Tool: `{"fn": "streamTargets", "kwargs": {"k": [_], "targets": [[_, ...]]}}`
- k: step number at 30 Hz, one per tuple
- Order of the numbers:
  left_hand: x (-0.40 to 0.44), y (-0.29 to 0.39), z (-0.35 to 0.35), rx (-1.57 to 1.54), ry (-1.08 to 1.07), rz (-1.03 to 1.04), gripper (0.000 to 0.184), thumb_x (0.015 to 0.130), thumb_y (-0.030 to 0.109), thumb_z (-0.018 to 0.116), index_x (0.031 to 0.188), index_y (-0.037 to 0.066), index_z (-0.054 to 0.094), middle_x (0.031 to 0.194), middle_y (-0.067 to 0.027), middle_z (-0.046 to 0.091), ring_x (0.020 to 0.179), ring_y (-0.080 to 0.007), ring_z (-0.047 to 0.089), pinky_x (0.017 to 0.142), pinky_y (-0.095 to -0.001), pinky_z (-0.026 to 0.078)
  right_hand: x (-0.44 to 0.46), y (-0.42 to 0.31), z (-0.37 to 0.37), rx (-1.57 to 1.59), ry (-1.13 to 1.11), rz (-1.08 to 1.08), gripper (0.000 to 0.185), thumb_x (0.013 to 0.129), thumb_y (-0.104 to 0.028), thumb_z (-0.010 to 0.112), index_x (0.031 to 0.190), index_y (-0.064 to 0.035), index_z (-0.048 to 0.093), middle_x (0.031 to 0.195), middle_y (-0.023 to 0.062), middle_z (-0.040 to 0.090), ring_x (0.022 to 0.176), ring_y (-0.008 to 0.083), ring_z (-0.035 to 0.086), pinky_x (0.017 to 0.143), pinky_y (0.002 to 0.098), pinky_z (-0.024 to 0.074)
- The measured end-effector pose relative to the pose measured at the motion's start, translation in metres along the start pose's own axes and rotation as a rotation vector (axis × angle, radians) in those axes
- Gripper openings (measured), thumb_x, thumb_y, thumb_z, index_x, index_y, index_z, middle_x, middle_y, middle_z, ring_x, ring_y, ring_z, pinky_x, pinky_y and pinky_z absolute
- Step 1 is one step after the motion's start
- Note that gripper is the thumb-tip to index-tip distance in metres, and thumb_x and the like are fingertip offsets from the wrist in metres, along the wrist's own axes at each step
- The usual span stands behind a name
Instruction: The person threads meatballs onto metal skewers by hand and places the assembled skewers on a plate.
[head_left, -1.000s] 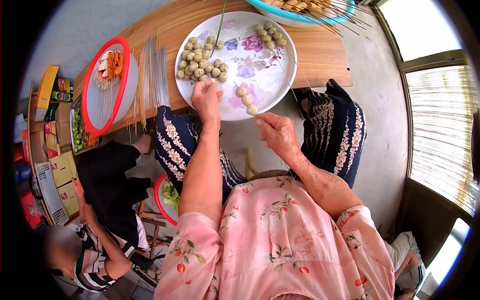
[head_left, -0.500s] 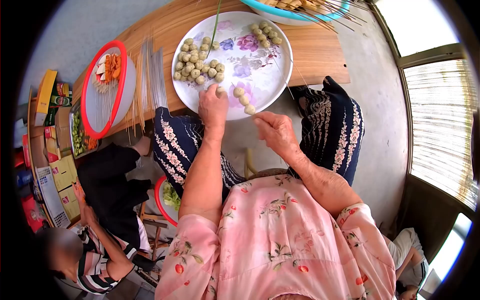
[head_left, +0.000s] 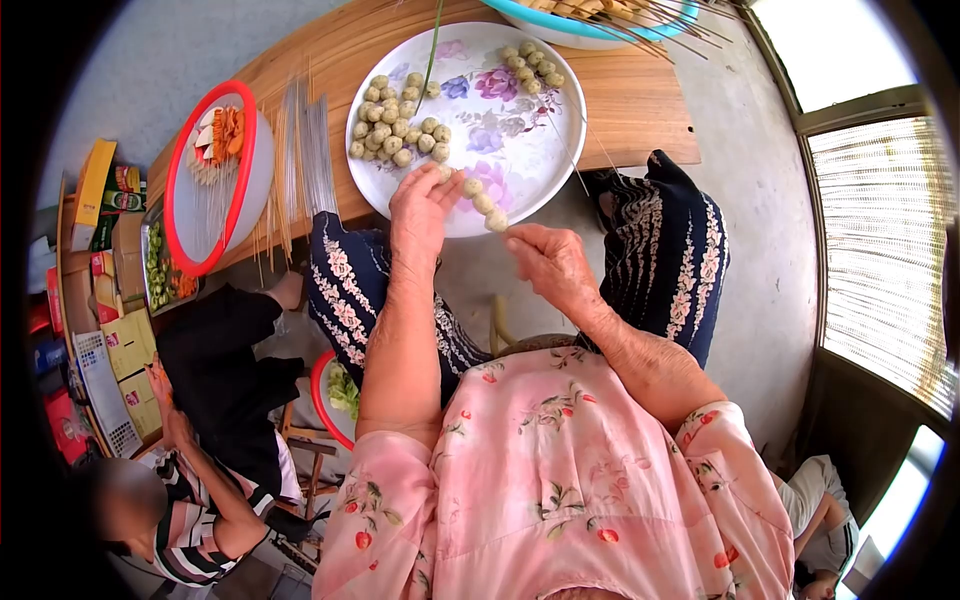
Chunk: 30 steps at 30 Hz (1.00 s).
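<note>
My right hand (head_left: 552, 265) is closed around the lower end of a thin skewer, which points up and left over the plate's near edge. Three pale grey-green meatballs (head_left: 484, 203) sit in a row on it. At the skewer's tip, my left hand (head_left: 418, 208) pinches another meatball (head_left: 445, 173) between its fingertips; whether the tip has pierced it I cannot tell. Loose meatballs (head_left: 390, 125) lie heaped on the left of the flowered white plate (head_left: 530, 190). A smaller cluster of meatballs (head_left: 530, 66) lies at its far right, with skewers sticking out.
Left of the plate, bare skewers (head_left: 318, 150) lie on the wooden table (head_left: 640, 110), beside a red-rimmed basin (head_left: 250, 190) of skewered food. A blue-rimmed basin (head_left: 560, 30) with more skewers stands at the back. Another person (head_left: 215, 480) sits at the lower left.
My left hand has shifted slightly up, its fingers straightening, and brought its meatball towards the skewer's tip. The skewer in my right hand has tilted slightly left.
</note>
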<state>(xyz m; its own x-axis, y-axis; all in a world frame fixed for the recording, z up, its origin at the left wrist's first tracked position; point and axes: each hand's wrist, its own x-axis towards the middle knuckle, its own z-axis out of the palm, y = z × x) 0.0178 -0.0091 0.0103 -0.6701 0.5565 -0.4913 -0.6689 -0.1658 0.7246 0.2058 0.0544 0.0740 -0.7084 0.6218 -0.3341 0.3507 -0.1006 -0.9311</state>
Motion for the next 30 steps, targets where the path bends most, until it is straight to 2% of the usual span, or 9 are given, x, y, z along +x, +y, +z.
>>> {"fn": "streamTargets", "kwargs": {"k": [2, 11, 30], "targets": [[0.001, -0.001, -0.004, -0.019, -0.022, -0.035, 0.022, 0.085, 0.003, 0.055, 0.105, -0.003, 0.050, 0.095, -0.0153, 0.060, 0.091, -0.0266, 0.062, 0.080, -0.0364, 0.052, -0.001, -0.002, 0.000, -0.001, -0.020, 0.011, 0.015, 0.085, -0.008, 0.057, 0.095, 0.0001, 0.066, 0.053, 0.0051, 0.053, 0.046, 0.0090, 0.049, 0.048, 0.0273, 0.0430], [-0.001, 0.001, 0.001, 0.008, -0.049, -0.055, 0.020, 0.084, 0.008, 0.059, 0.099, -0.005, 0.055, 0.096, -0.0157, 0.062, 0.092, -0.0240, 0.063, 0.079, -0.0320, 0.052, -0.001, 0.002, 0.001, -0.024, -0.051, -0.014, 0.015, 0.084, -0.006, 0.058, 0.096, 0.0008, 0.065, 0.055, 0.0055, 0.054, 0.048, 0.0099, 0.050, 0.049, 0.0279, 0.0440], [-0.011, 0.007, 0.011, 0.081, -0.139, -0.040, 0.021, 0.086, 0.007, 0.055, 0.105, -0.001, 0.053, 0.096, -0.0160, 0.063, 0.088, -0.0243, 0.062, 0.080, -0.0349, 0.051, 0.002, 0.000, 0.003, -0.016, 0.019, -0.025, 0.012, 0.084, -0.008, 0.058, 0.087, 0.0025, 0.065, 0.052, 0.0057, 0.053, 0.045, 0.0109, 0.049, 0.047, 0.0291, 0.0430]]}}
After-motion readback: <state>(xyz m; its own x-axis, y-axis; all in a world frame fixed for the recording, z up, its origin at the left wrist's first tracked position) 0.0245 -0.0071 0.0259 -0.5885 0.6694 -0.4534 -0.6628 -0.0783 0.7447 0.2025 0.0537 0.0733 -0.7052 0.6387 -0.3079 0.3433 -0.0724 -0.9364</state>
